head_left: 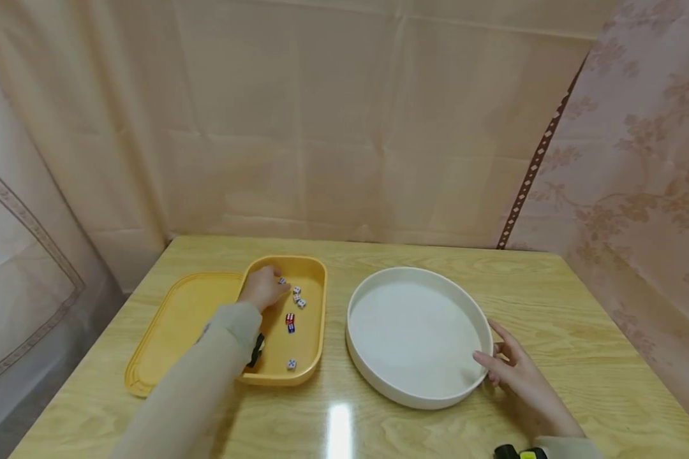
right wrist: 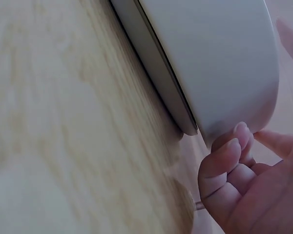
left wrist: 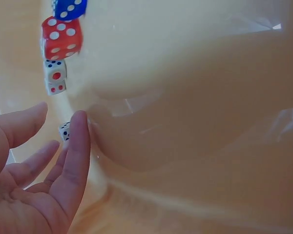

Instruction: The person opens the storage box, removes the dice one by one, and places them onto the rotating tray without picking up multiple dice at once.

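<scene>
My left hand [head_left: 262,287] reaches into the yellow rectangular container [head_left: 321,319], fingers beside a white die [head_left: 282,280]. In the left wrist view the thumb stands apart from the fingers, and that die [left wrist: 64,130] shows partly behind a fingertip. Several white dice [head_left: 296,298], a red die [head_left: 289,318] and a blue die [head_left: 291,328] lie nearer the middle. Another white die [head_left: 291,364] sits by the container's near end. My right hand [head_left: 517,376] holds the round white tray [head_left: 413,331] at its right edge, thumb over the rim and fingers curled against the outer wall.
A yellow lid [head_left: 178,325] lies flat left of the container, which partly overlaps it in view. Both stand on a light wooden table [head_left: 580,331]. Beige curtains [head_left: 344,127] hang behind the table's back edge, patterned cloth [head_left: 654,159] on the right.
</scene>
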Action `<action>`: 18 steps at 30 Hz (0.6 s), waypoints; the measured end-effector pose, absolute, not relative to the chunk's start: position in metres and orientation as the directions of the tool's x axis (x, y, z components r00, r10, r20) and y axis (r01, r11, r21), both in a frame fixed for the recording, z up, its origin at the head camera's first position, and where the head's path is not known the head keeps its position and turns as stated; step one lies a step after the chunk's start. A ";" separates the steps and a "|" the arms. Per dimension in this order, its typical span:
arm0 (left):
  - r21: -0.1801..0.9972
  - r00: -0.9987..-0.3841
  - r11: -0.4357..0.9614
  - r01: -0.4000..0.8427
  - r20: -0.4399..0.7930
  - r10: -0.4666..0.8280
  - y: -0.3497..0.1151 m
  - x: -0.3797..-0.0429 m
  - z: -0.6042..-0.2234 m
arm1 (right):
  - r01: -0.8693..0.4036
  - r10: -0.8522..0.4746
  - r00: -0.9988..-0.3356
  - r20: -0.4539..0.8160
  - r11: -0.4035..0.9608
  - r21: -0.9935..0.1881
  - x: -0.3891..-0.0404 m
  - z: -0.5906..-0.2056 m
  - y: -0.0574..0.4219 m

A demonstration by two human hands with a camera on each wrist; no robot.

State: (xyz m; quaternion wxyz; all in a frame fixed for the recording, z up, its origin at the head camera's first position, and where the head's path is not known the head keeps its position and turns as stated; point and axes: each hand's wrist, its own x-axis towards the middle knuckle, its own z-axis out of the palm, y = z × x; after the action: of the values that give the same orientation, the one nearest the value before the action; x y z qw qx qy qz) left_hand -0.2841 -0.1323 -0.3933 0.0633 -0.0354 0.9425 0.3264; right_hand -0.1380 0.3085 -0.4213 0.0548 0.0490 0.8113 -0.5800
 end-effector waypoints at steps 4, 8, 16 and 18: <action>0.594 -0.990 0.797 -0.110 -0.140 -0.032 -0.130 -0.283 -0.396 | 0.168 0.016 -0.985 -0.173 0.353 -0.920 -0.138 -0.423 0.309; 0.588 -0.992 0.802 -0.103 -0.119 -0.040 -0.128 -0.285 -0.401 | 0.182 0.006 -0.981 -0.192 0.344 -0.921 -0.138 -0.425 0.308; 0.588 -0.994 0.803 -0.100 -0.095 -0.054 -0.127 -0.287 -0.406 | 0.129 -0.100 -0.978 -0.184 0.405 -0.905 -0.133 -0.426 0.309; 0.588 -0.994 0.802 -0.104 -0.091 -0.063 -0.127 -0.287 -0.408 | 0.132 -0.128 -0.971 -0.201 0.413 -0.901 -0.132 -0.426 0.310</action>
State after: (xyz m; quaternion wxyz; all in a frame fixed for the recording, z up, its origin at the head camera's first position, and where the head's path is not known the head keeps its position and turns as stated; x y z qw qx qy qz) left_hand -0.2869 -0.1266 -0.4075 0.0333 -0.0440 0.9486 0.3117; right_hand -0.1322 0.3095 -0.4258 0.1200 0.0015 0.8319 -0.5417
